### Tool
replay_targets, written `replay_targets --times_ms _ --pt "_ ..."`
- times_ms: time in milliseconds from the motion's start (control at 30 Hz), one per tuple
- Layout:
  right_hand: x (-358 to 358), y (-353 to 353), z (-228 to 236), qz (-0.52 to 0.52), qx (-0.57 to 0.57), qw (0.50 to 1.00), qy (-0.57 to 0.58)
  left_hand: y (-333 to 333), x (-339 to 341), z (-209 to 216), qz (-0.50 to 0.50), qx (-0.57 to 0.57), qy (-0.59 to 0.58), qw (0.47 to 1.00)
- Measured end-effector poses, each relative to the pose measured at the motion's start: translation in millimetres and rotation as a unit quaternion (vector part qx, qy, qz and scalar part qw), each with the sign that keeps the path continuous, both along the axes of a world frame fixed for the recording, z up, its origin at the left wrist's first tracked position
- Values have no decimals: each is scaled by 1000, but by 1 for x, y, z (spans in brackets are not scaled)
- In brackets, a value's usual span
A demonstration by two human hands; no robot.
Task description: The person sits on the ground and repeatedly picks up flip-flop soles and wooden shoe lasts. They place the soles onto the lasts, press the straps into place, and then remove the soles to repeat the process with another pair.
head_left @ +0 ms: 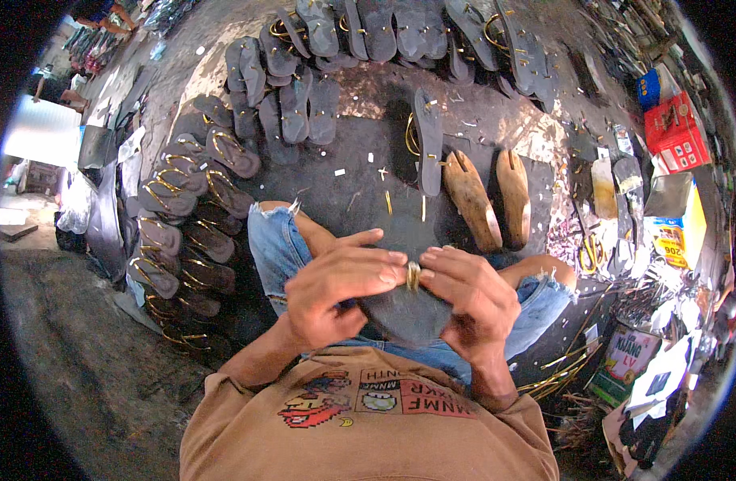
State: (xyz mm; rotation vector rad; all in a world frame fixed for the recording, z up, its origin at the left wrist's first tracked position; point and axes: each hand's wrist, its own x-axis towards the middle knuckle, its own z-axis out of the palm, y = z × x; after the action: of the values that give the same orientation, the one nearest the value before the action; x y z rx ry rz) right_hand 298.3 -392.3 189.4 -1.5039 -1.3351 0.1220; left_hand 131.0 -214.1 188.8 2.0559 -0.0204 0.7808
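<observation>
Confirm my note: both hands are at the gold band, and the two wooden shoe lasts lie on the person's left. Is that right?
Not quite: the head view shows the two wooden shoe lasts on the person's right, not left. The left hand and right hand are at the gold band.

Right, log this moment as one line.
left hand: at gold band | right hand: at gold band | dark sole: between both hands | wooden lasts: ahead, right
</observation>
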Motion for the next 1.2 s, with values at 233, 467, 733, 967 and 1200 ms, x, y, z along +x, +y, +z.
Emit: replay_targets --times_ms 233,467,733,967,1200 --pt "16 6 -92 159 -161 862 454 46 24 -61 195 -519 -64 830" --pt "5 65 -126 56 -131 766 627 164 23 -178 431 -224 131 864" --pt "-10 170 -194 -241 -263 932 -63 228 63 -217 550 -7 433 715" --pt "-21 150 -193 -221 -280 930 -86 230 39 -232 618 -69 307 721" --pt "-13 98 -136 -141 -183 972 53 237 -4 -215 407 -609 118 670"
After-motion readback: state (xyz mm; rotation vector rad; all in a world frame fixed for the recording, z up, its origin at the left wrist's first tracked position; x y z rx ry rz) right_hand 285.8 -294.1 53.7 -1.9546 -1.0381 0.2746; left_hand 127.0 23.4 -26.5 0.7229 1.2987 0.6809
